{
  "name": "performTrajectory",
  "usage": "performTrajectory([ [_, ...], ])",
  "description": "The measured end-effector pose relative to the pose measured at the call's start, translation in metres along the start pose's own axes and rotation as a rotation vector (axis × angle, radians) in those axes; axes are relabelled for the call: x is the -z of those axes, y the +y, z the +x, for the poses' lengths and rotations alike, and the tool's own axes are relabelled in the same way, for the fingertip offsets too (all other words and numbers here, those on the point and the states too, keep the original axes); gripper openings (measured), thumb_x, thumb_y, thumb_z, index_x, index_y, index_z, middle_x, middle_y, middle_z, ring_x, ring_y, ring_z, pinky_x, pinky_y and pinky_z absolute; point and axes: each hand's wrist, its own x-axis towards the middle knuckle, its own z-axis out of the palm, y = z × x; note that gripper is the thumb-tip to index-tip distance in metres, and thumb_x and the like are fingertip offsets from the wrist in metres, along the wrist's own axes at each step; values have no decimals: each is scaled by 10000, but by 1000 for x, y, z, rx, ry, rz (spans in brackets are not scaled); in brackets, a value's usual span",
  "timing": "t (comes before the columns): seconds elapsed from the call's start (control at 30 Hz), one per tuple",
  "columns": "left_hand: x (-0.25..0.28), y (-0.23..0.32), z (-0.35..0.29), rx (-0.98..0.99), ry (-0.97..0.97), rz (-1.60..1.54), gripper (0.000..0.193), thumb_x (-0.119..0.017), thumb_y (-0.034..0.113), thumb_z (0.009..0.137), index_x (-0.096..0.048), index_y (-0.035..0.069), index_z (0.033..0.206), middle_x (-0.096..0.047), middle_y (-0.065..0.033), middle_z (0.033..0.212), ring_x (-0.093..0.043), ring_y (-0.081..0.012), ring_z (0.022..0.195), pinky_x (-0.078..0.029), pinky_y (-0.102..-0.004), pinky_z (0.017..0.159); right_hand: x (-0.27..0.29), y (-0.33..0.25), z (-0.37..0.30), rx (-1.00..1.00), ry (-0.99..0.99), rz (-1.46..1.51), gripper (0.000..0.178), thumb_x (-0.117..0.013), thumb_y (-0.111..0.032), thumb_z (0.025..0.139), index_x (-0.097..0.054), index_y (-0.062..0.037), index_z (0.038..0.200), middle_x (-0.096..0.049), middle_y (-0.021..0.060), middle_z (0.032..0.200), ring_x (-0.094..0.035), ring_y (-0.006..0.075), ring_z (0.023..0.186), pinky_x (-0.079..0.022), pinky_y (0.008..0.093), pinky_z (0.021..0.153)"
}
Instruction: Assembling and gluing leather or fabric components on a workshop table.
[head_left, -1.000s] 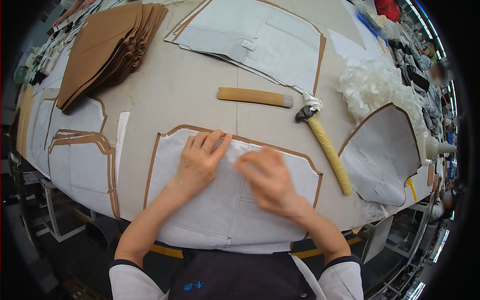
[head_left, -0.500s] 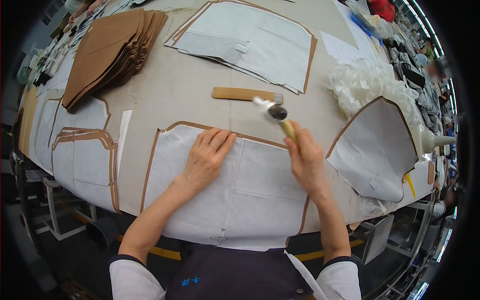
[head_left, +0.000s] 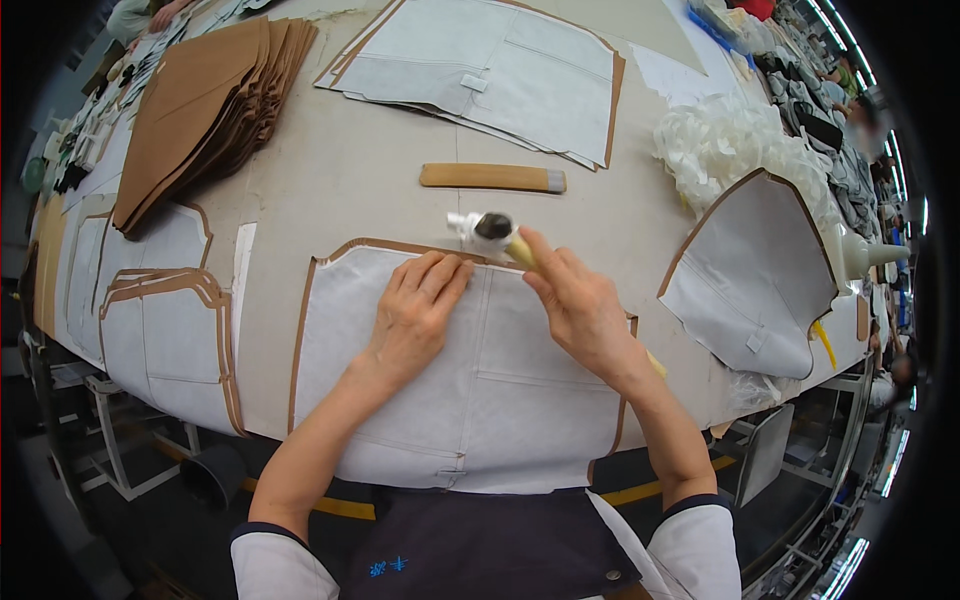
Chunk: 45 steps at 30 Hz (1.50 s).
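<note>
A white-faced leather or fabric panel (head_left: 400, 400) with brown edging lies before me, its near side hanging over the table edge. My left hand (head_left: 420, 310) rests on it, fingers fairly straight and side by side, fingertips at the brown far edge. The thumb is mostly hidden. In my right hand (head_left: 580, 310) is a hammer (head_left: 520, 250), closed in my fingers around the pale yellow handle. Its white and black head hovers at the panel's far edge, just right of my left fingertips; whether it touches cannot be told.
Beyond the panel lies a tan wooden strip (head_left: 490, 177). Similar white panels (head_left: 520, 90) are stacked farther back, others (head_left: 165, 330) at left. Brown pieces (head_left: 200, 110) are piled far left. At right stand a curved grey panel (head_left: 755, 280), crumpled white strips (head_left: 730, 165) and a nozzle bottle (head_left: 870, 252).
My right hand has swung the hammer left and inward, bringing its head near my left fingertips. My left hand stays on the panel's edge. The whole view has shifted slightly.
</note>
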Motion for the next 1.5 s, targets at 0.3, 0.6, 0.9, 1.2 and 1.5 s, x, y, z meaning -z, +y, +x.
performTrajectory([
  [0.3,3,0,-4,18,-7,2,458,-636,-27,818,-716,-14,1269,-678,-113,1277,-623,-294,1222,-517,-430,1009,-2,-2,6,-17,-9,13,509,-690,-120,999,-526,-50,1475,-612,148,876,-644,350,657,-539,454,595],
  [0.6,9,-1,-4,22,-16,-31,433,-636,11,812,-716,-21,1237,-691,-123,1264,-630,-301,1220,-538,-438,995,-3,-6,15,-11,2,97,506,-683,-117,999,-531,-57,1478,-616,149,904,-648,357,676,-524,456,598],
  [0.9,40,-6,-20,70,-79,-74,387,-638,18,818,-715,-31,1194,-678,-157,1265,-636,-323,1231,-537,-445,1019,-5,-15,10,-32,-97,43,542,-696,-69,971,-537,-73,1489,-609,139,906,-655,334,714,-527,446,633],
  [1.2,60,-41,-49,293,28,139,400,-744,27,853,-697,-13,1247,-651,-152,1317,-610,-340,1255,-515,-456,1034,-48,-50,84,183,-37,128,568,-682,-84,995,-489,-81,1530,-586,135,893,-601,331,639,-505,455,586],
  [1.5,57,-41,-52,295,11,136,432,-758,26,849,-679,-16,1272,-643,-159,1330,-598,-333,1265,-505,-457,1049,-61,-63,101,186,-67,78,517,-651,-130,1028,-488,-55,1512,-606,150,879,-645,338,646,-516,451,553],
])
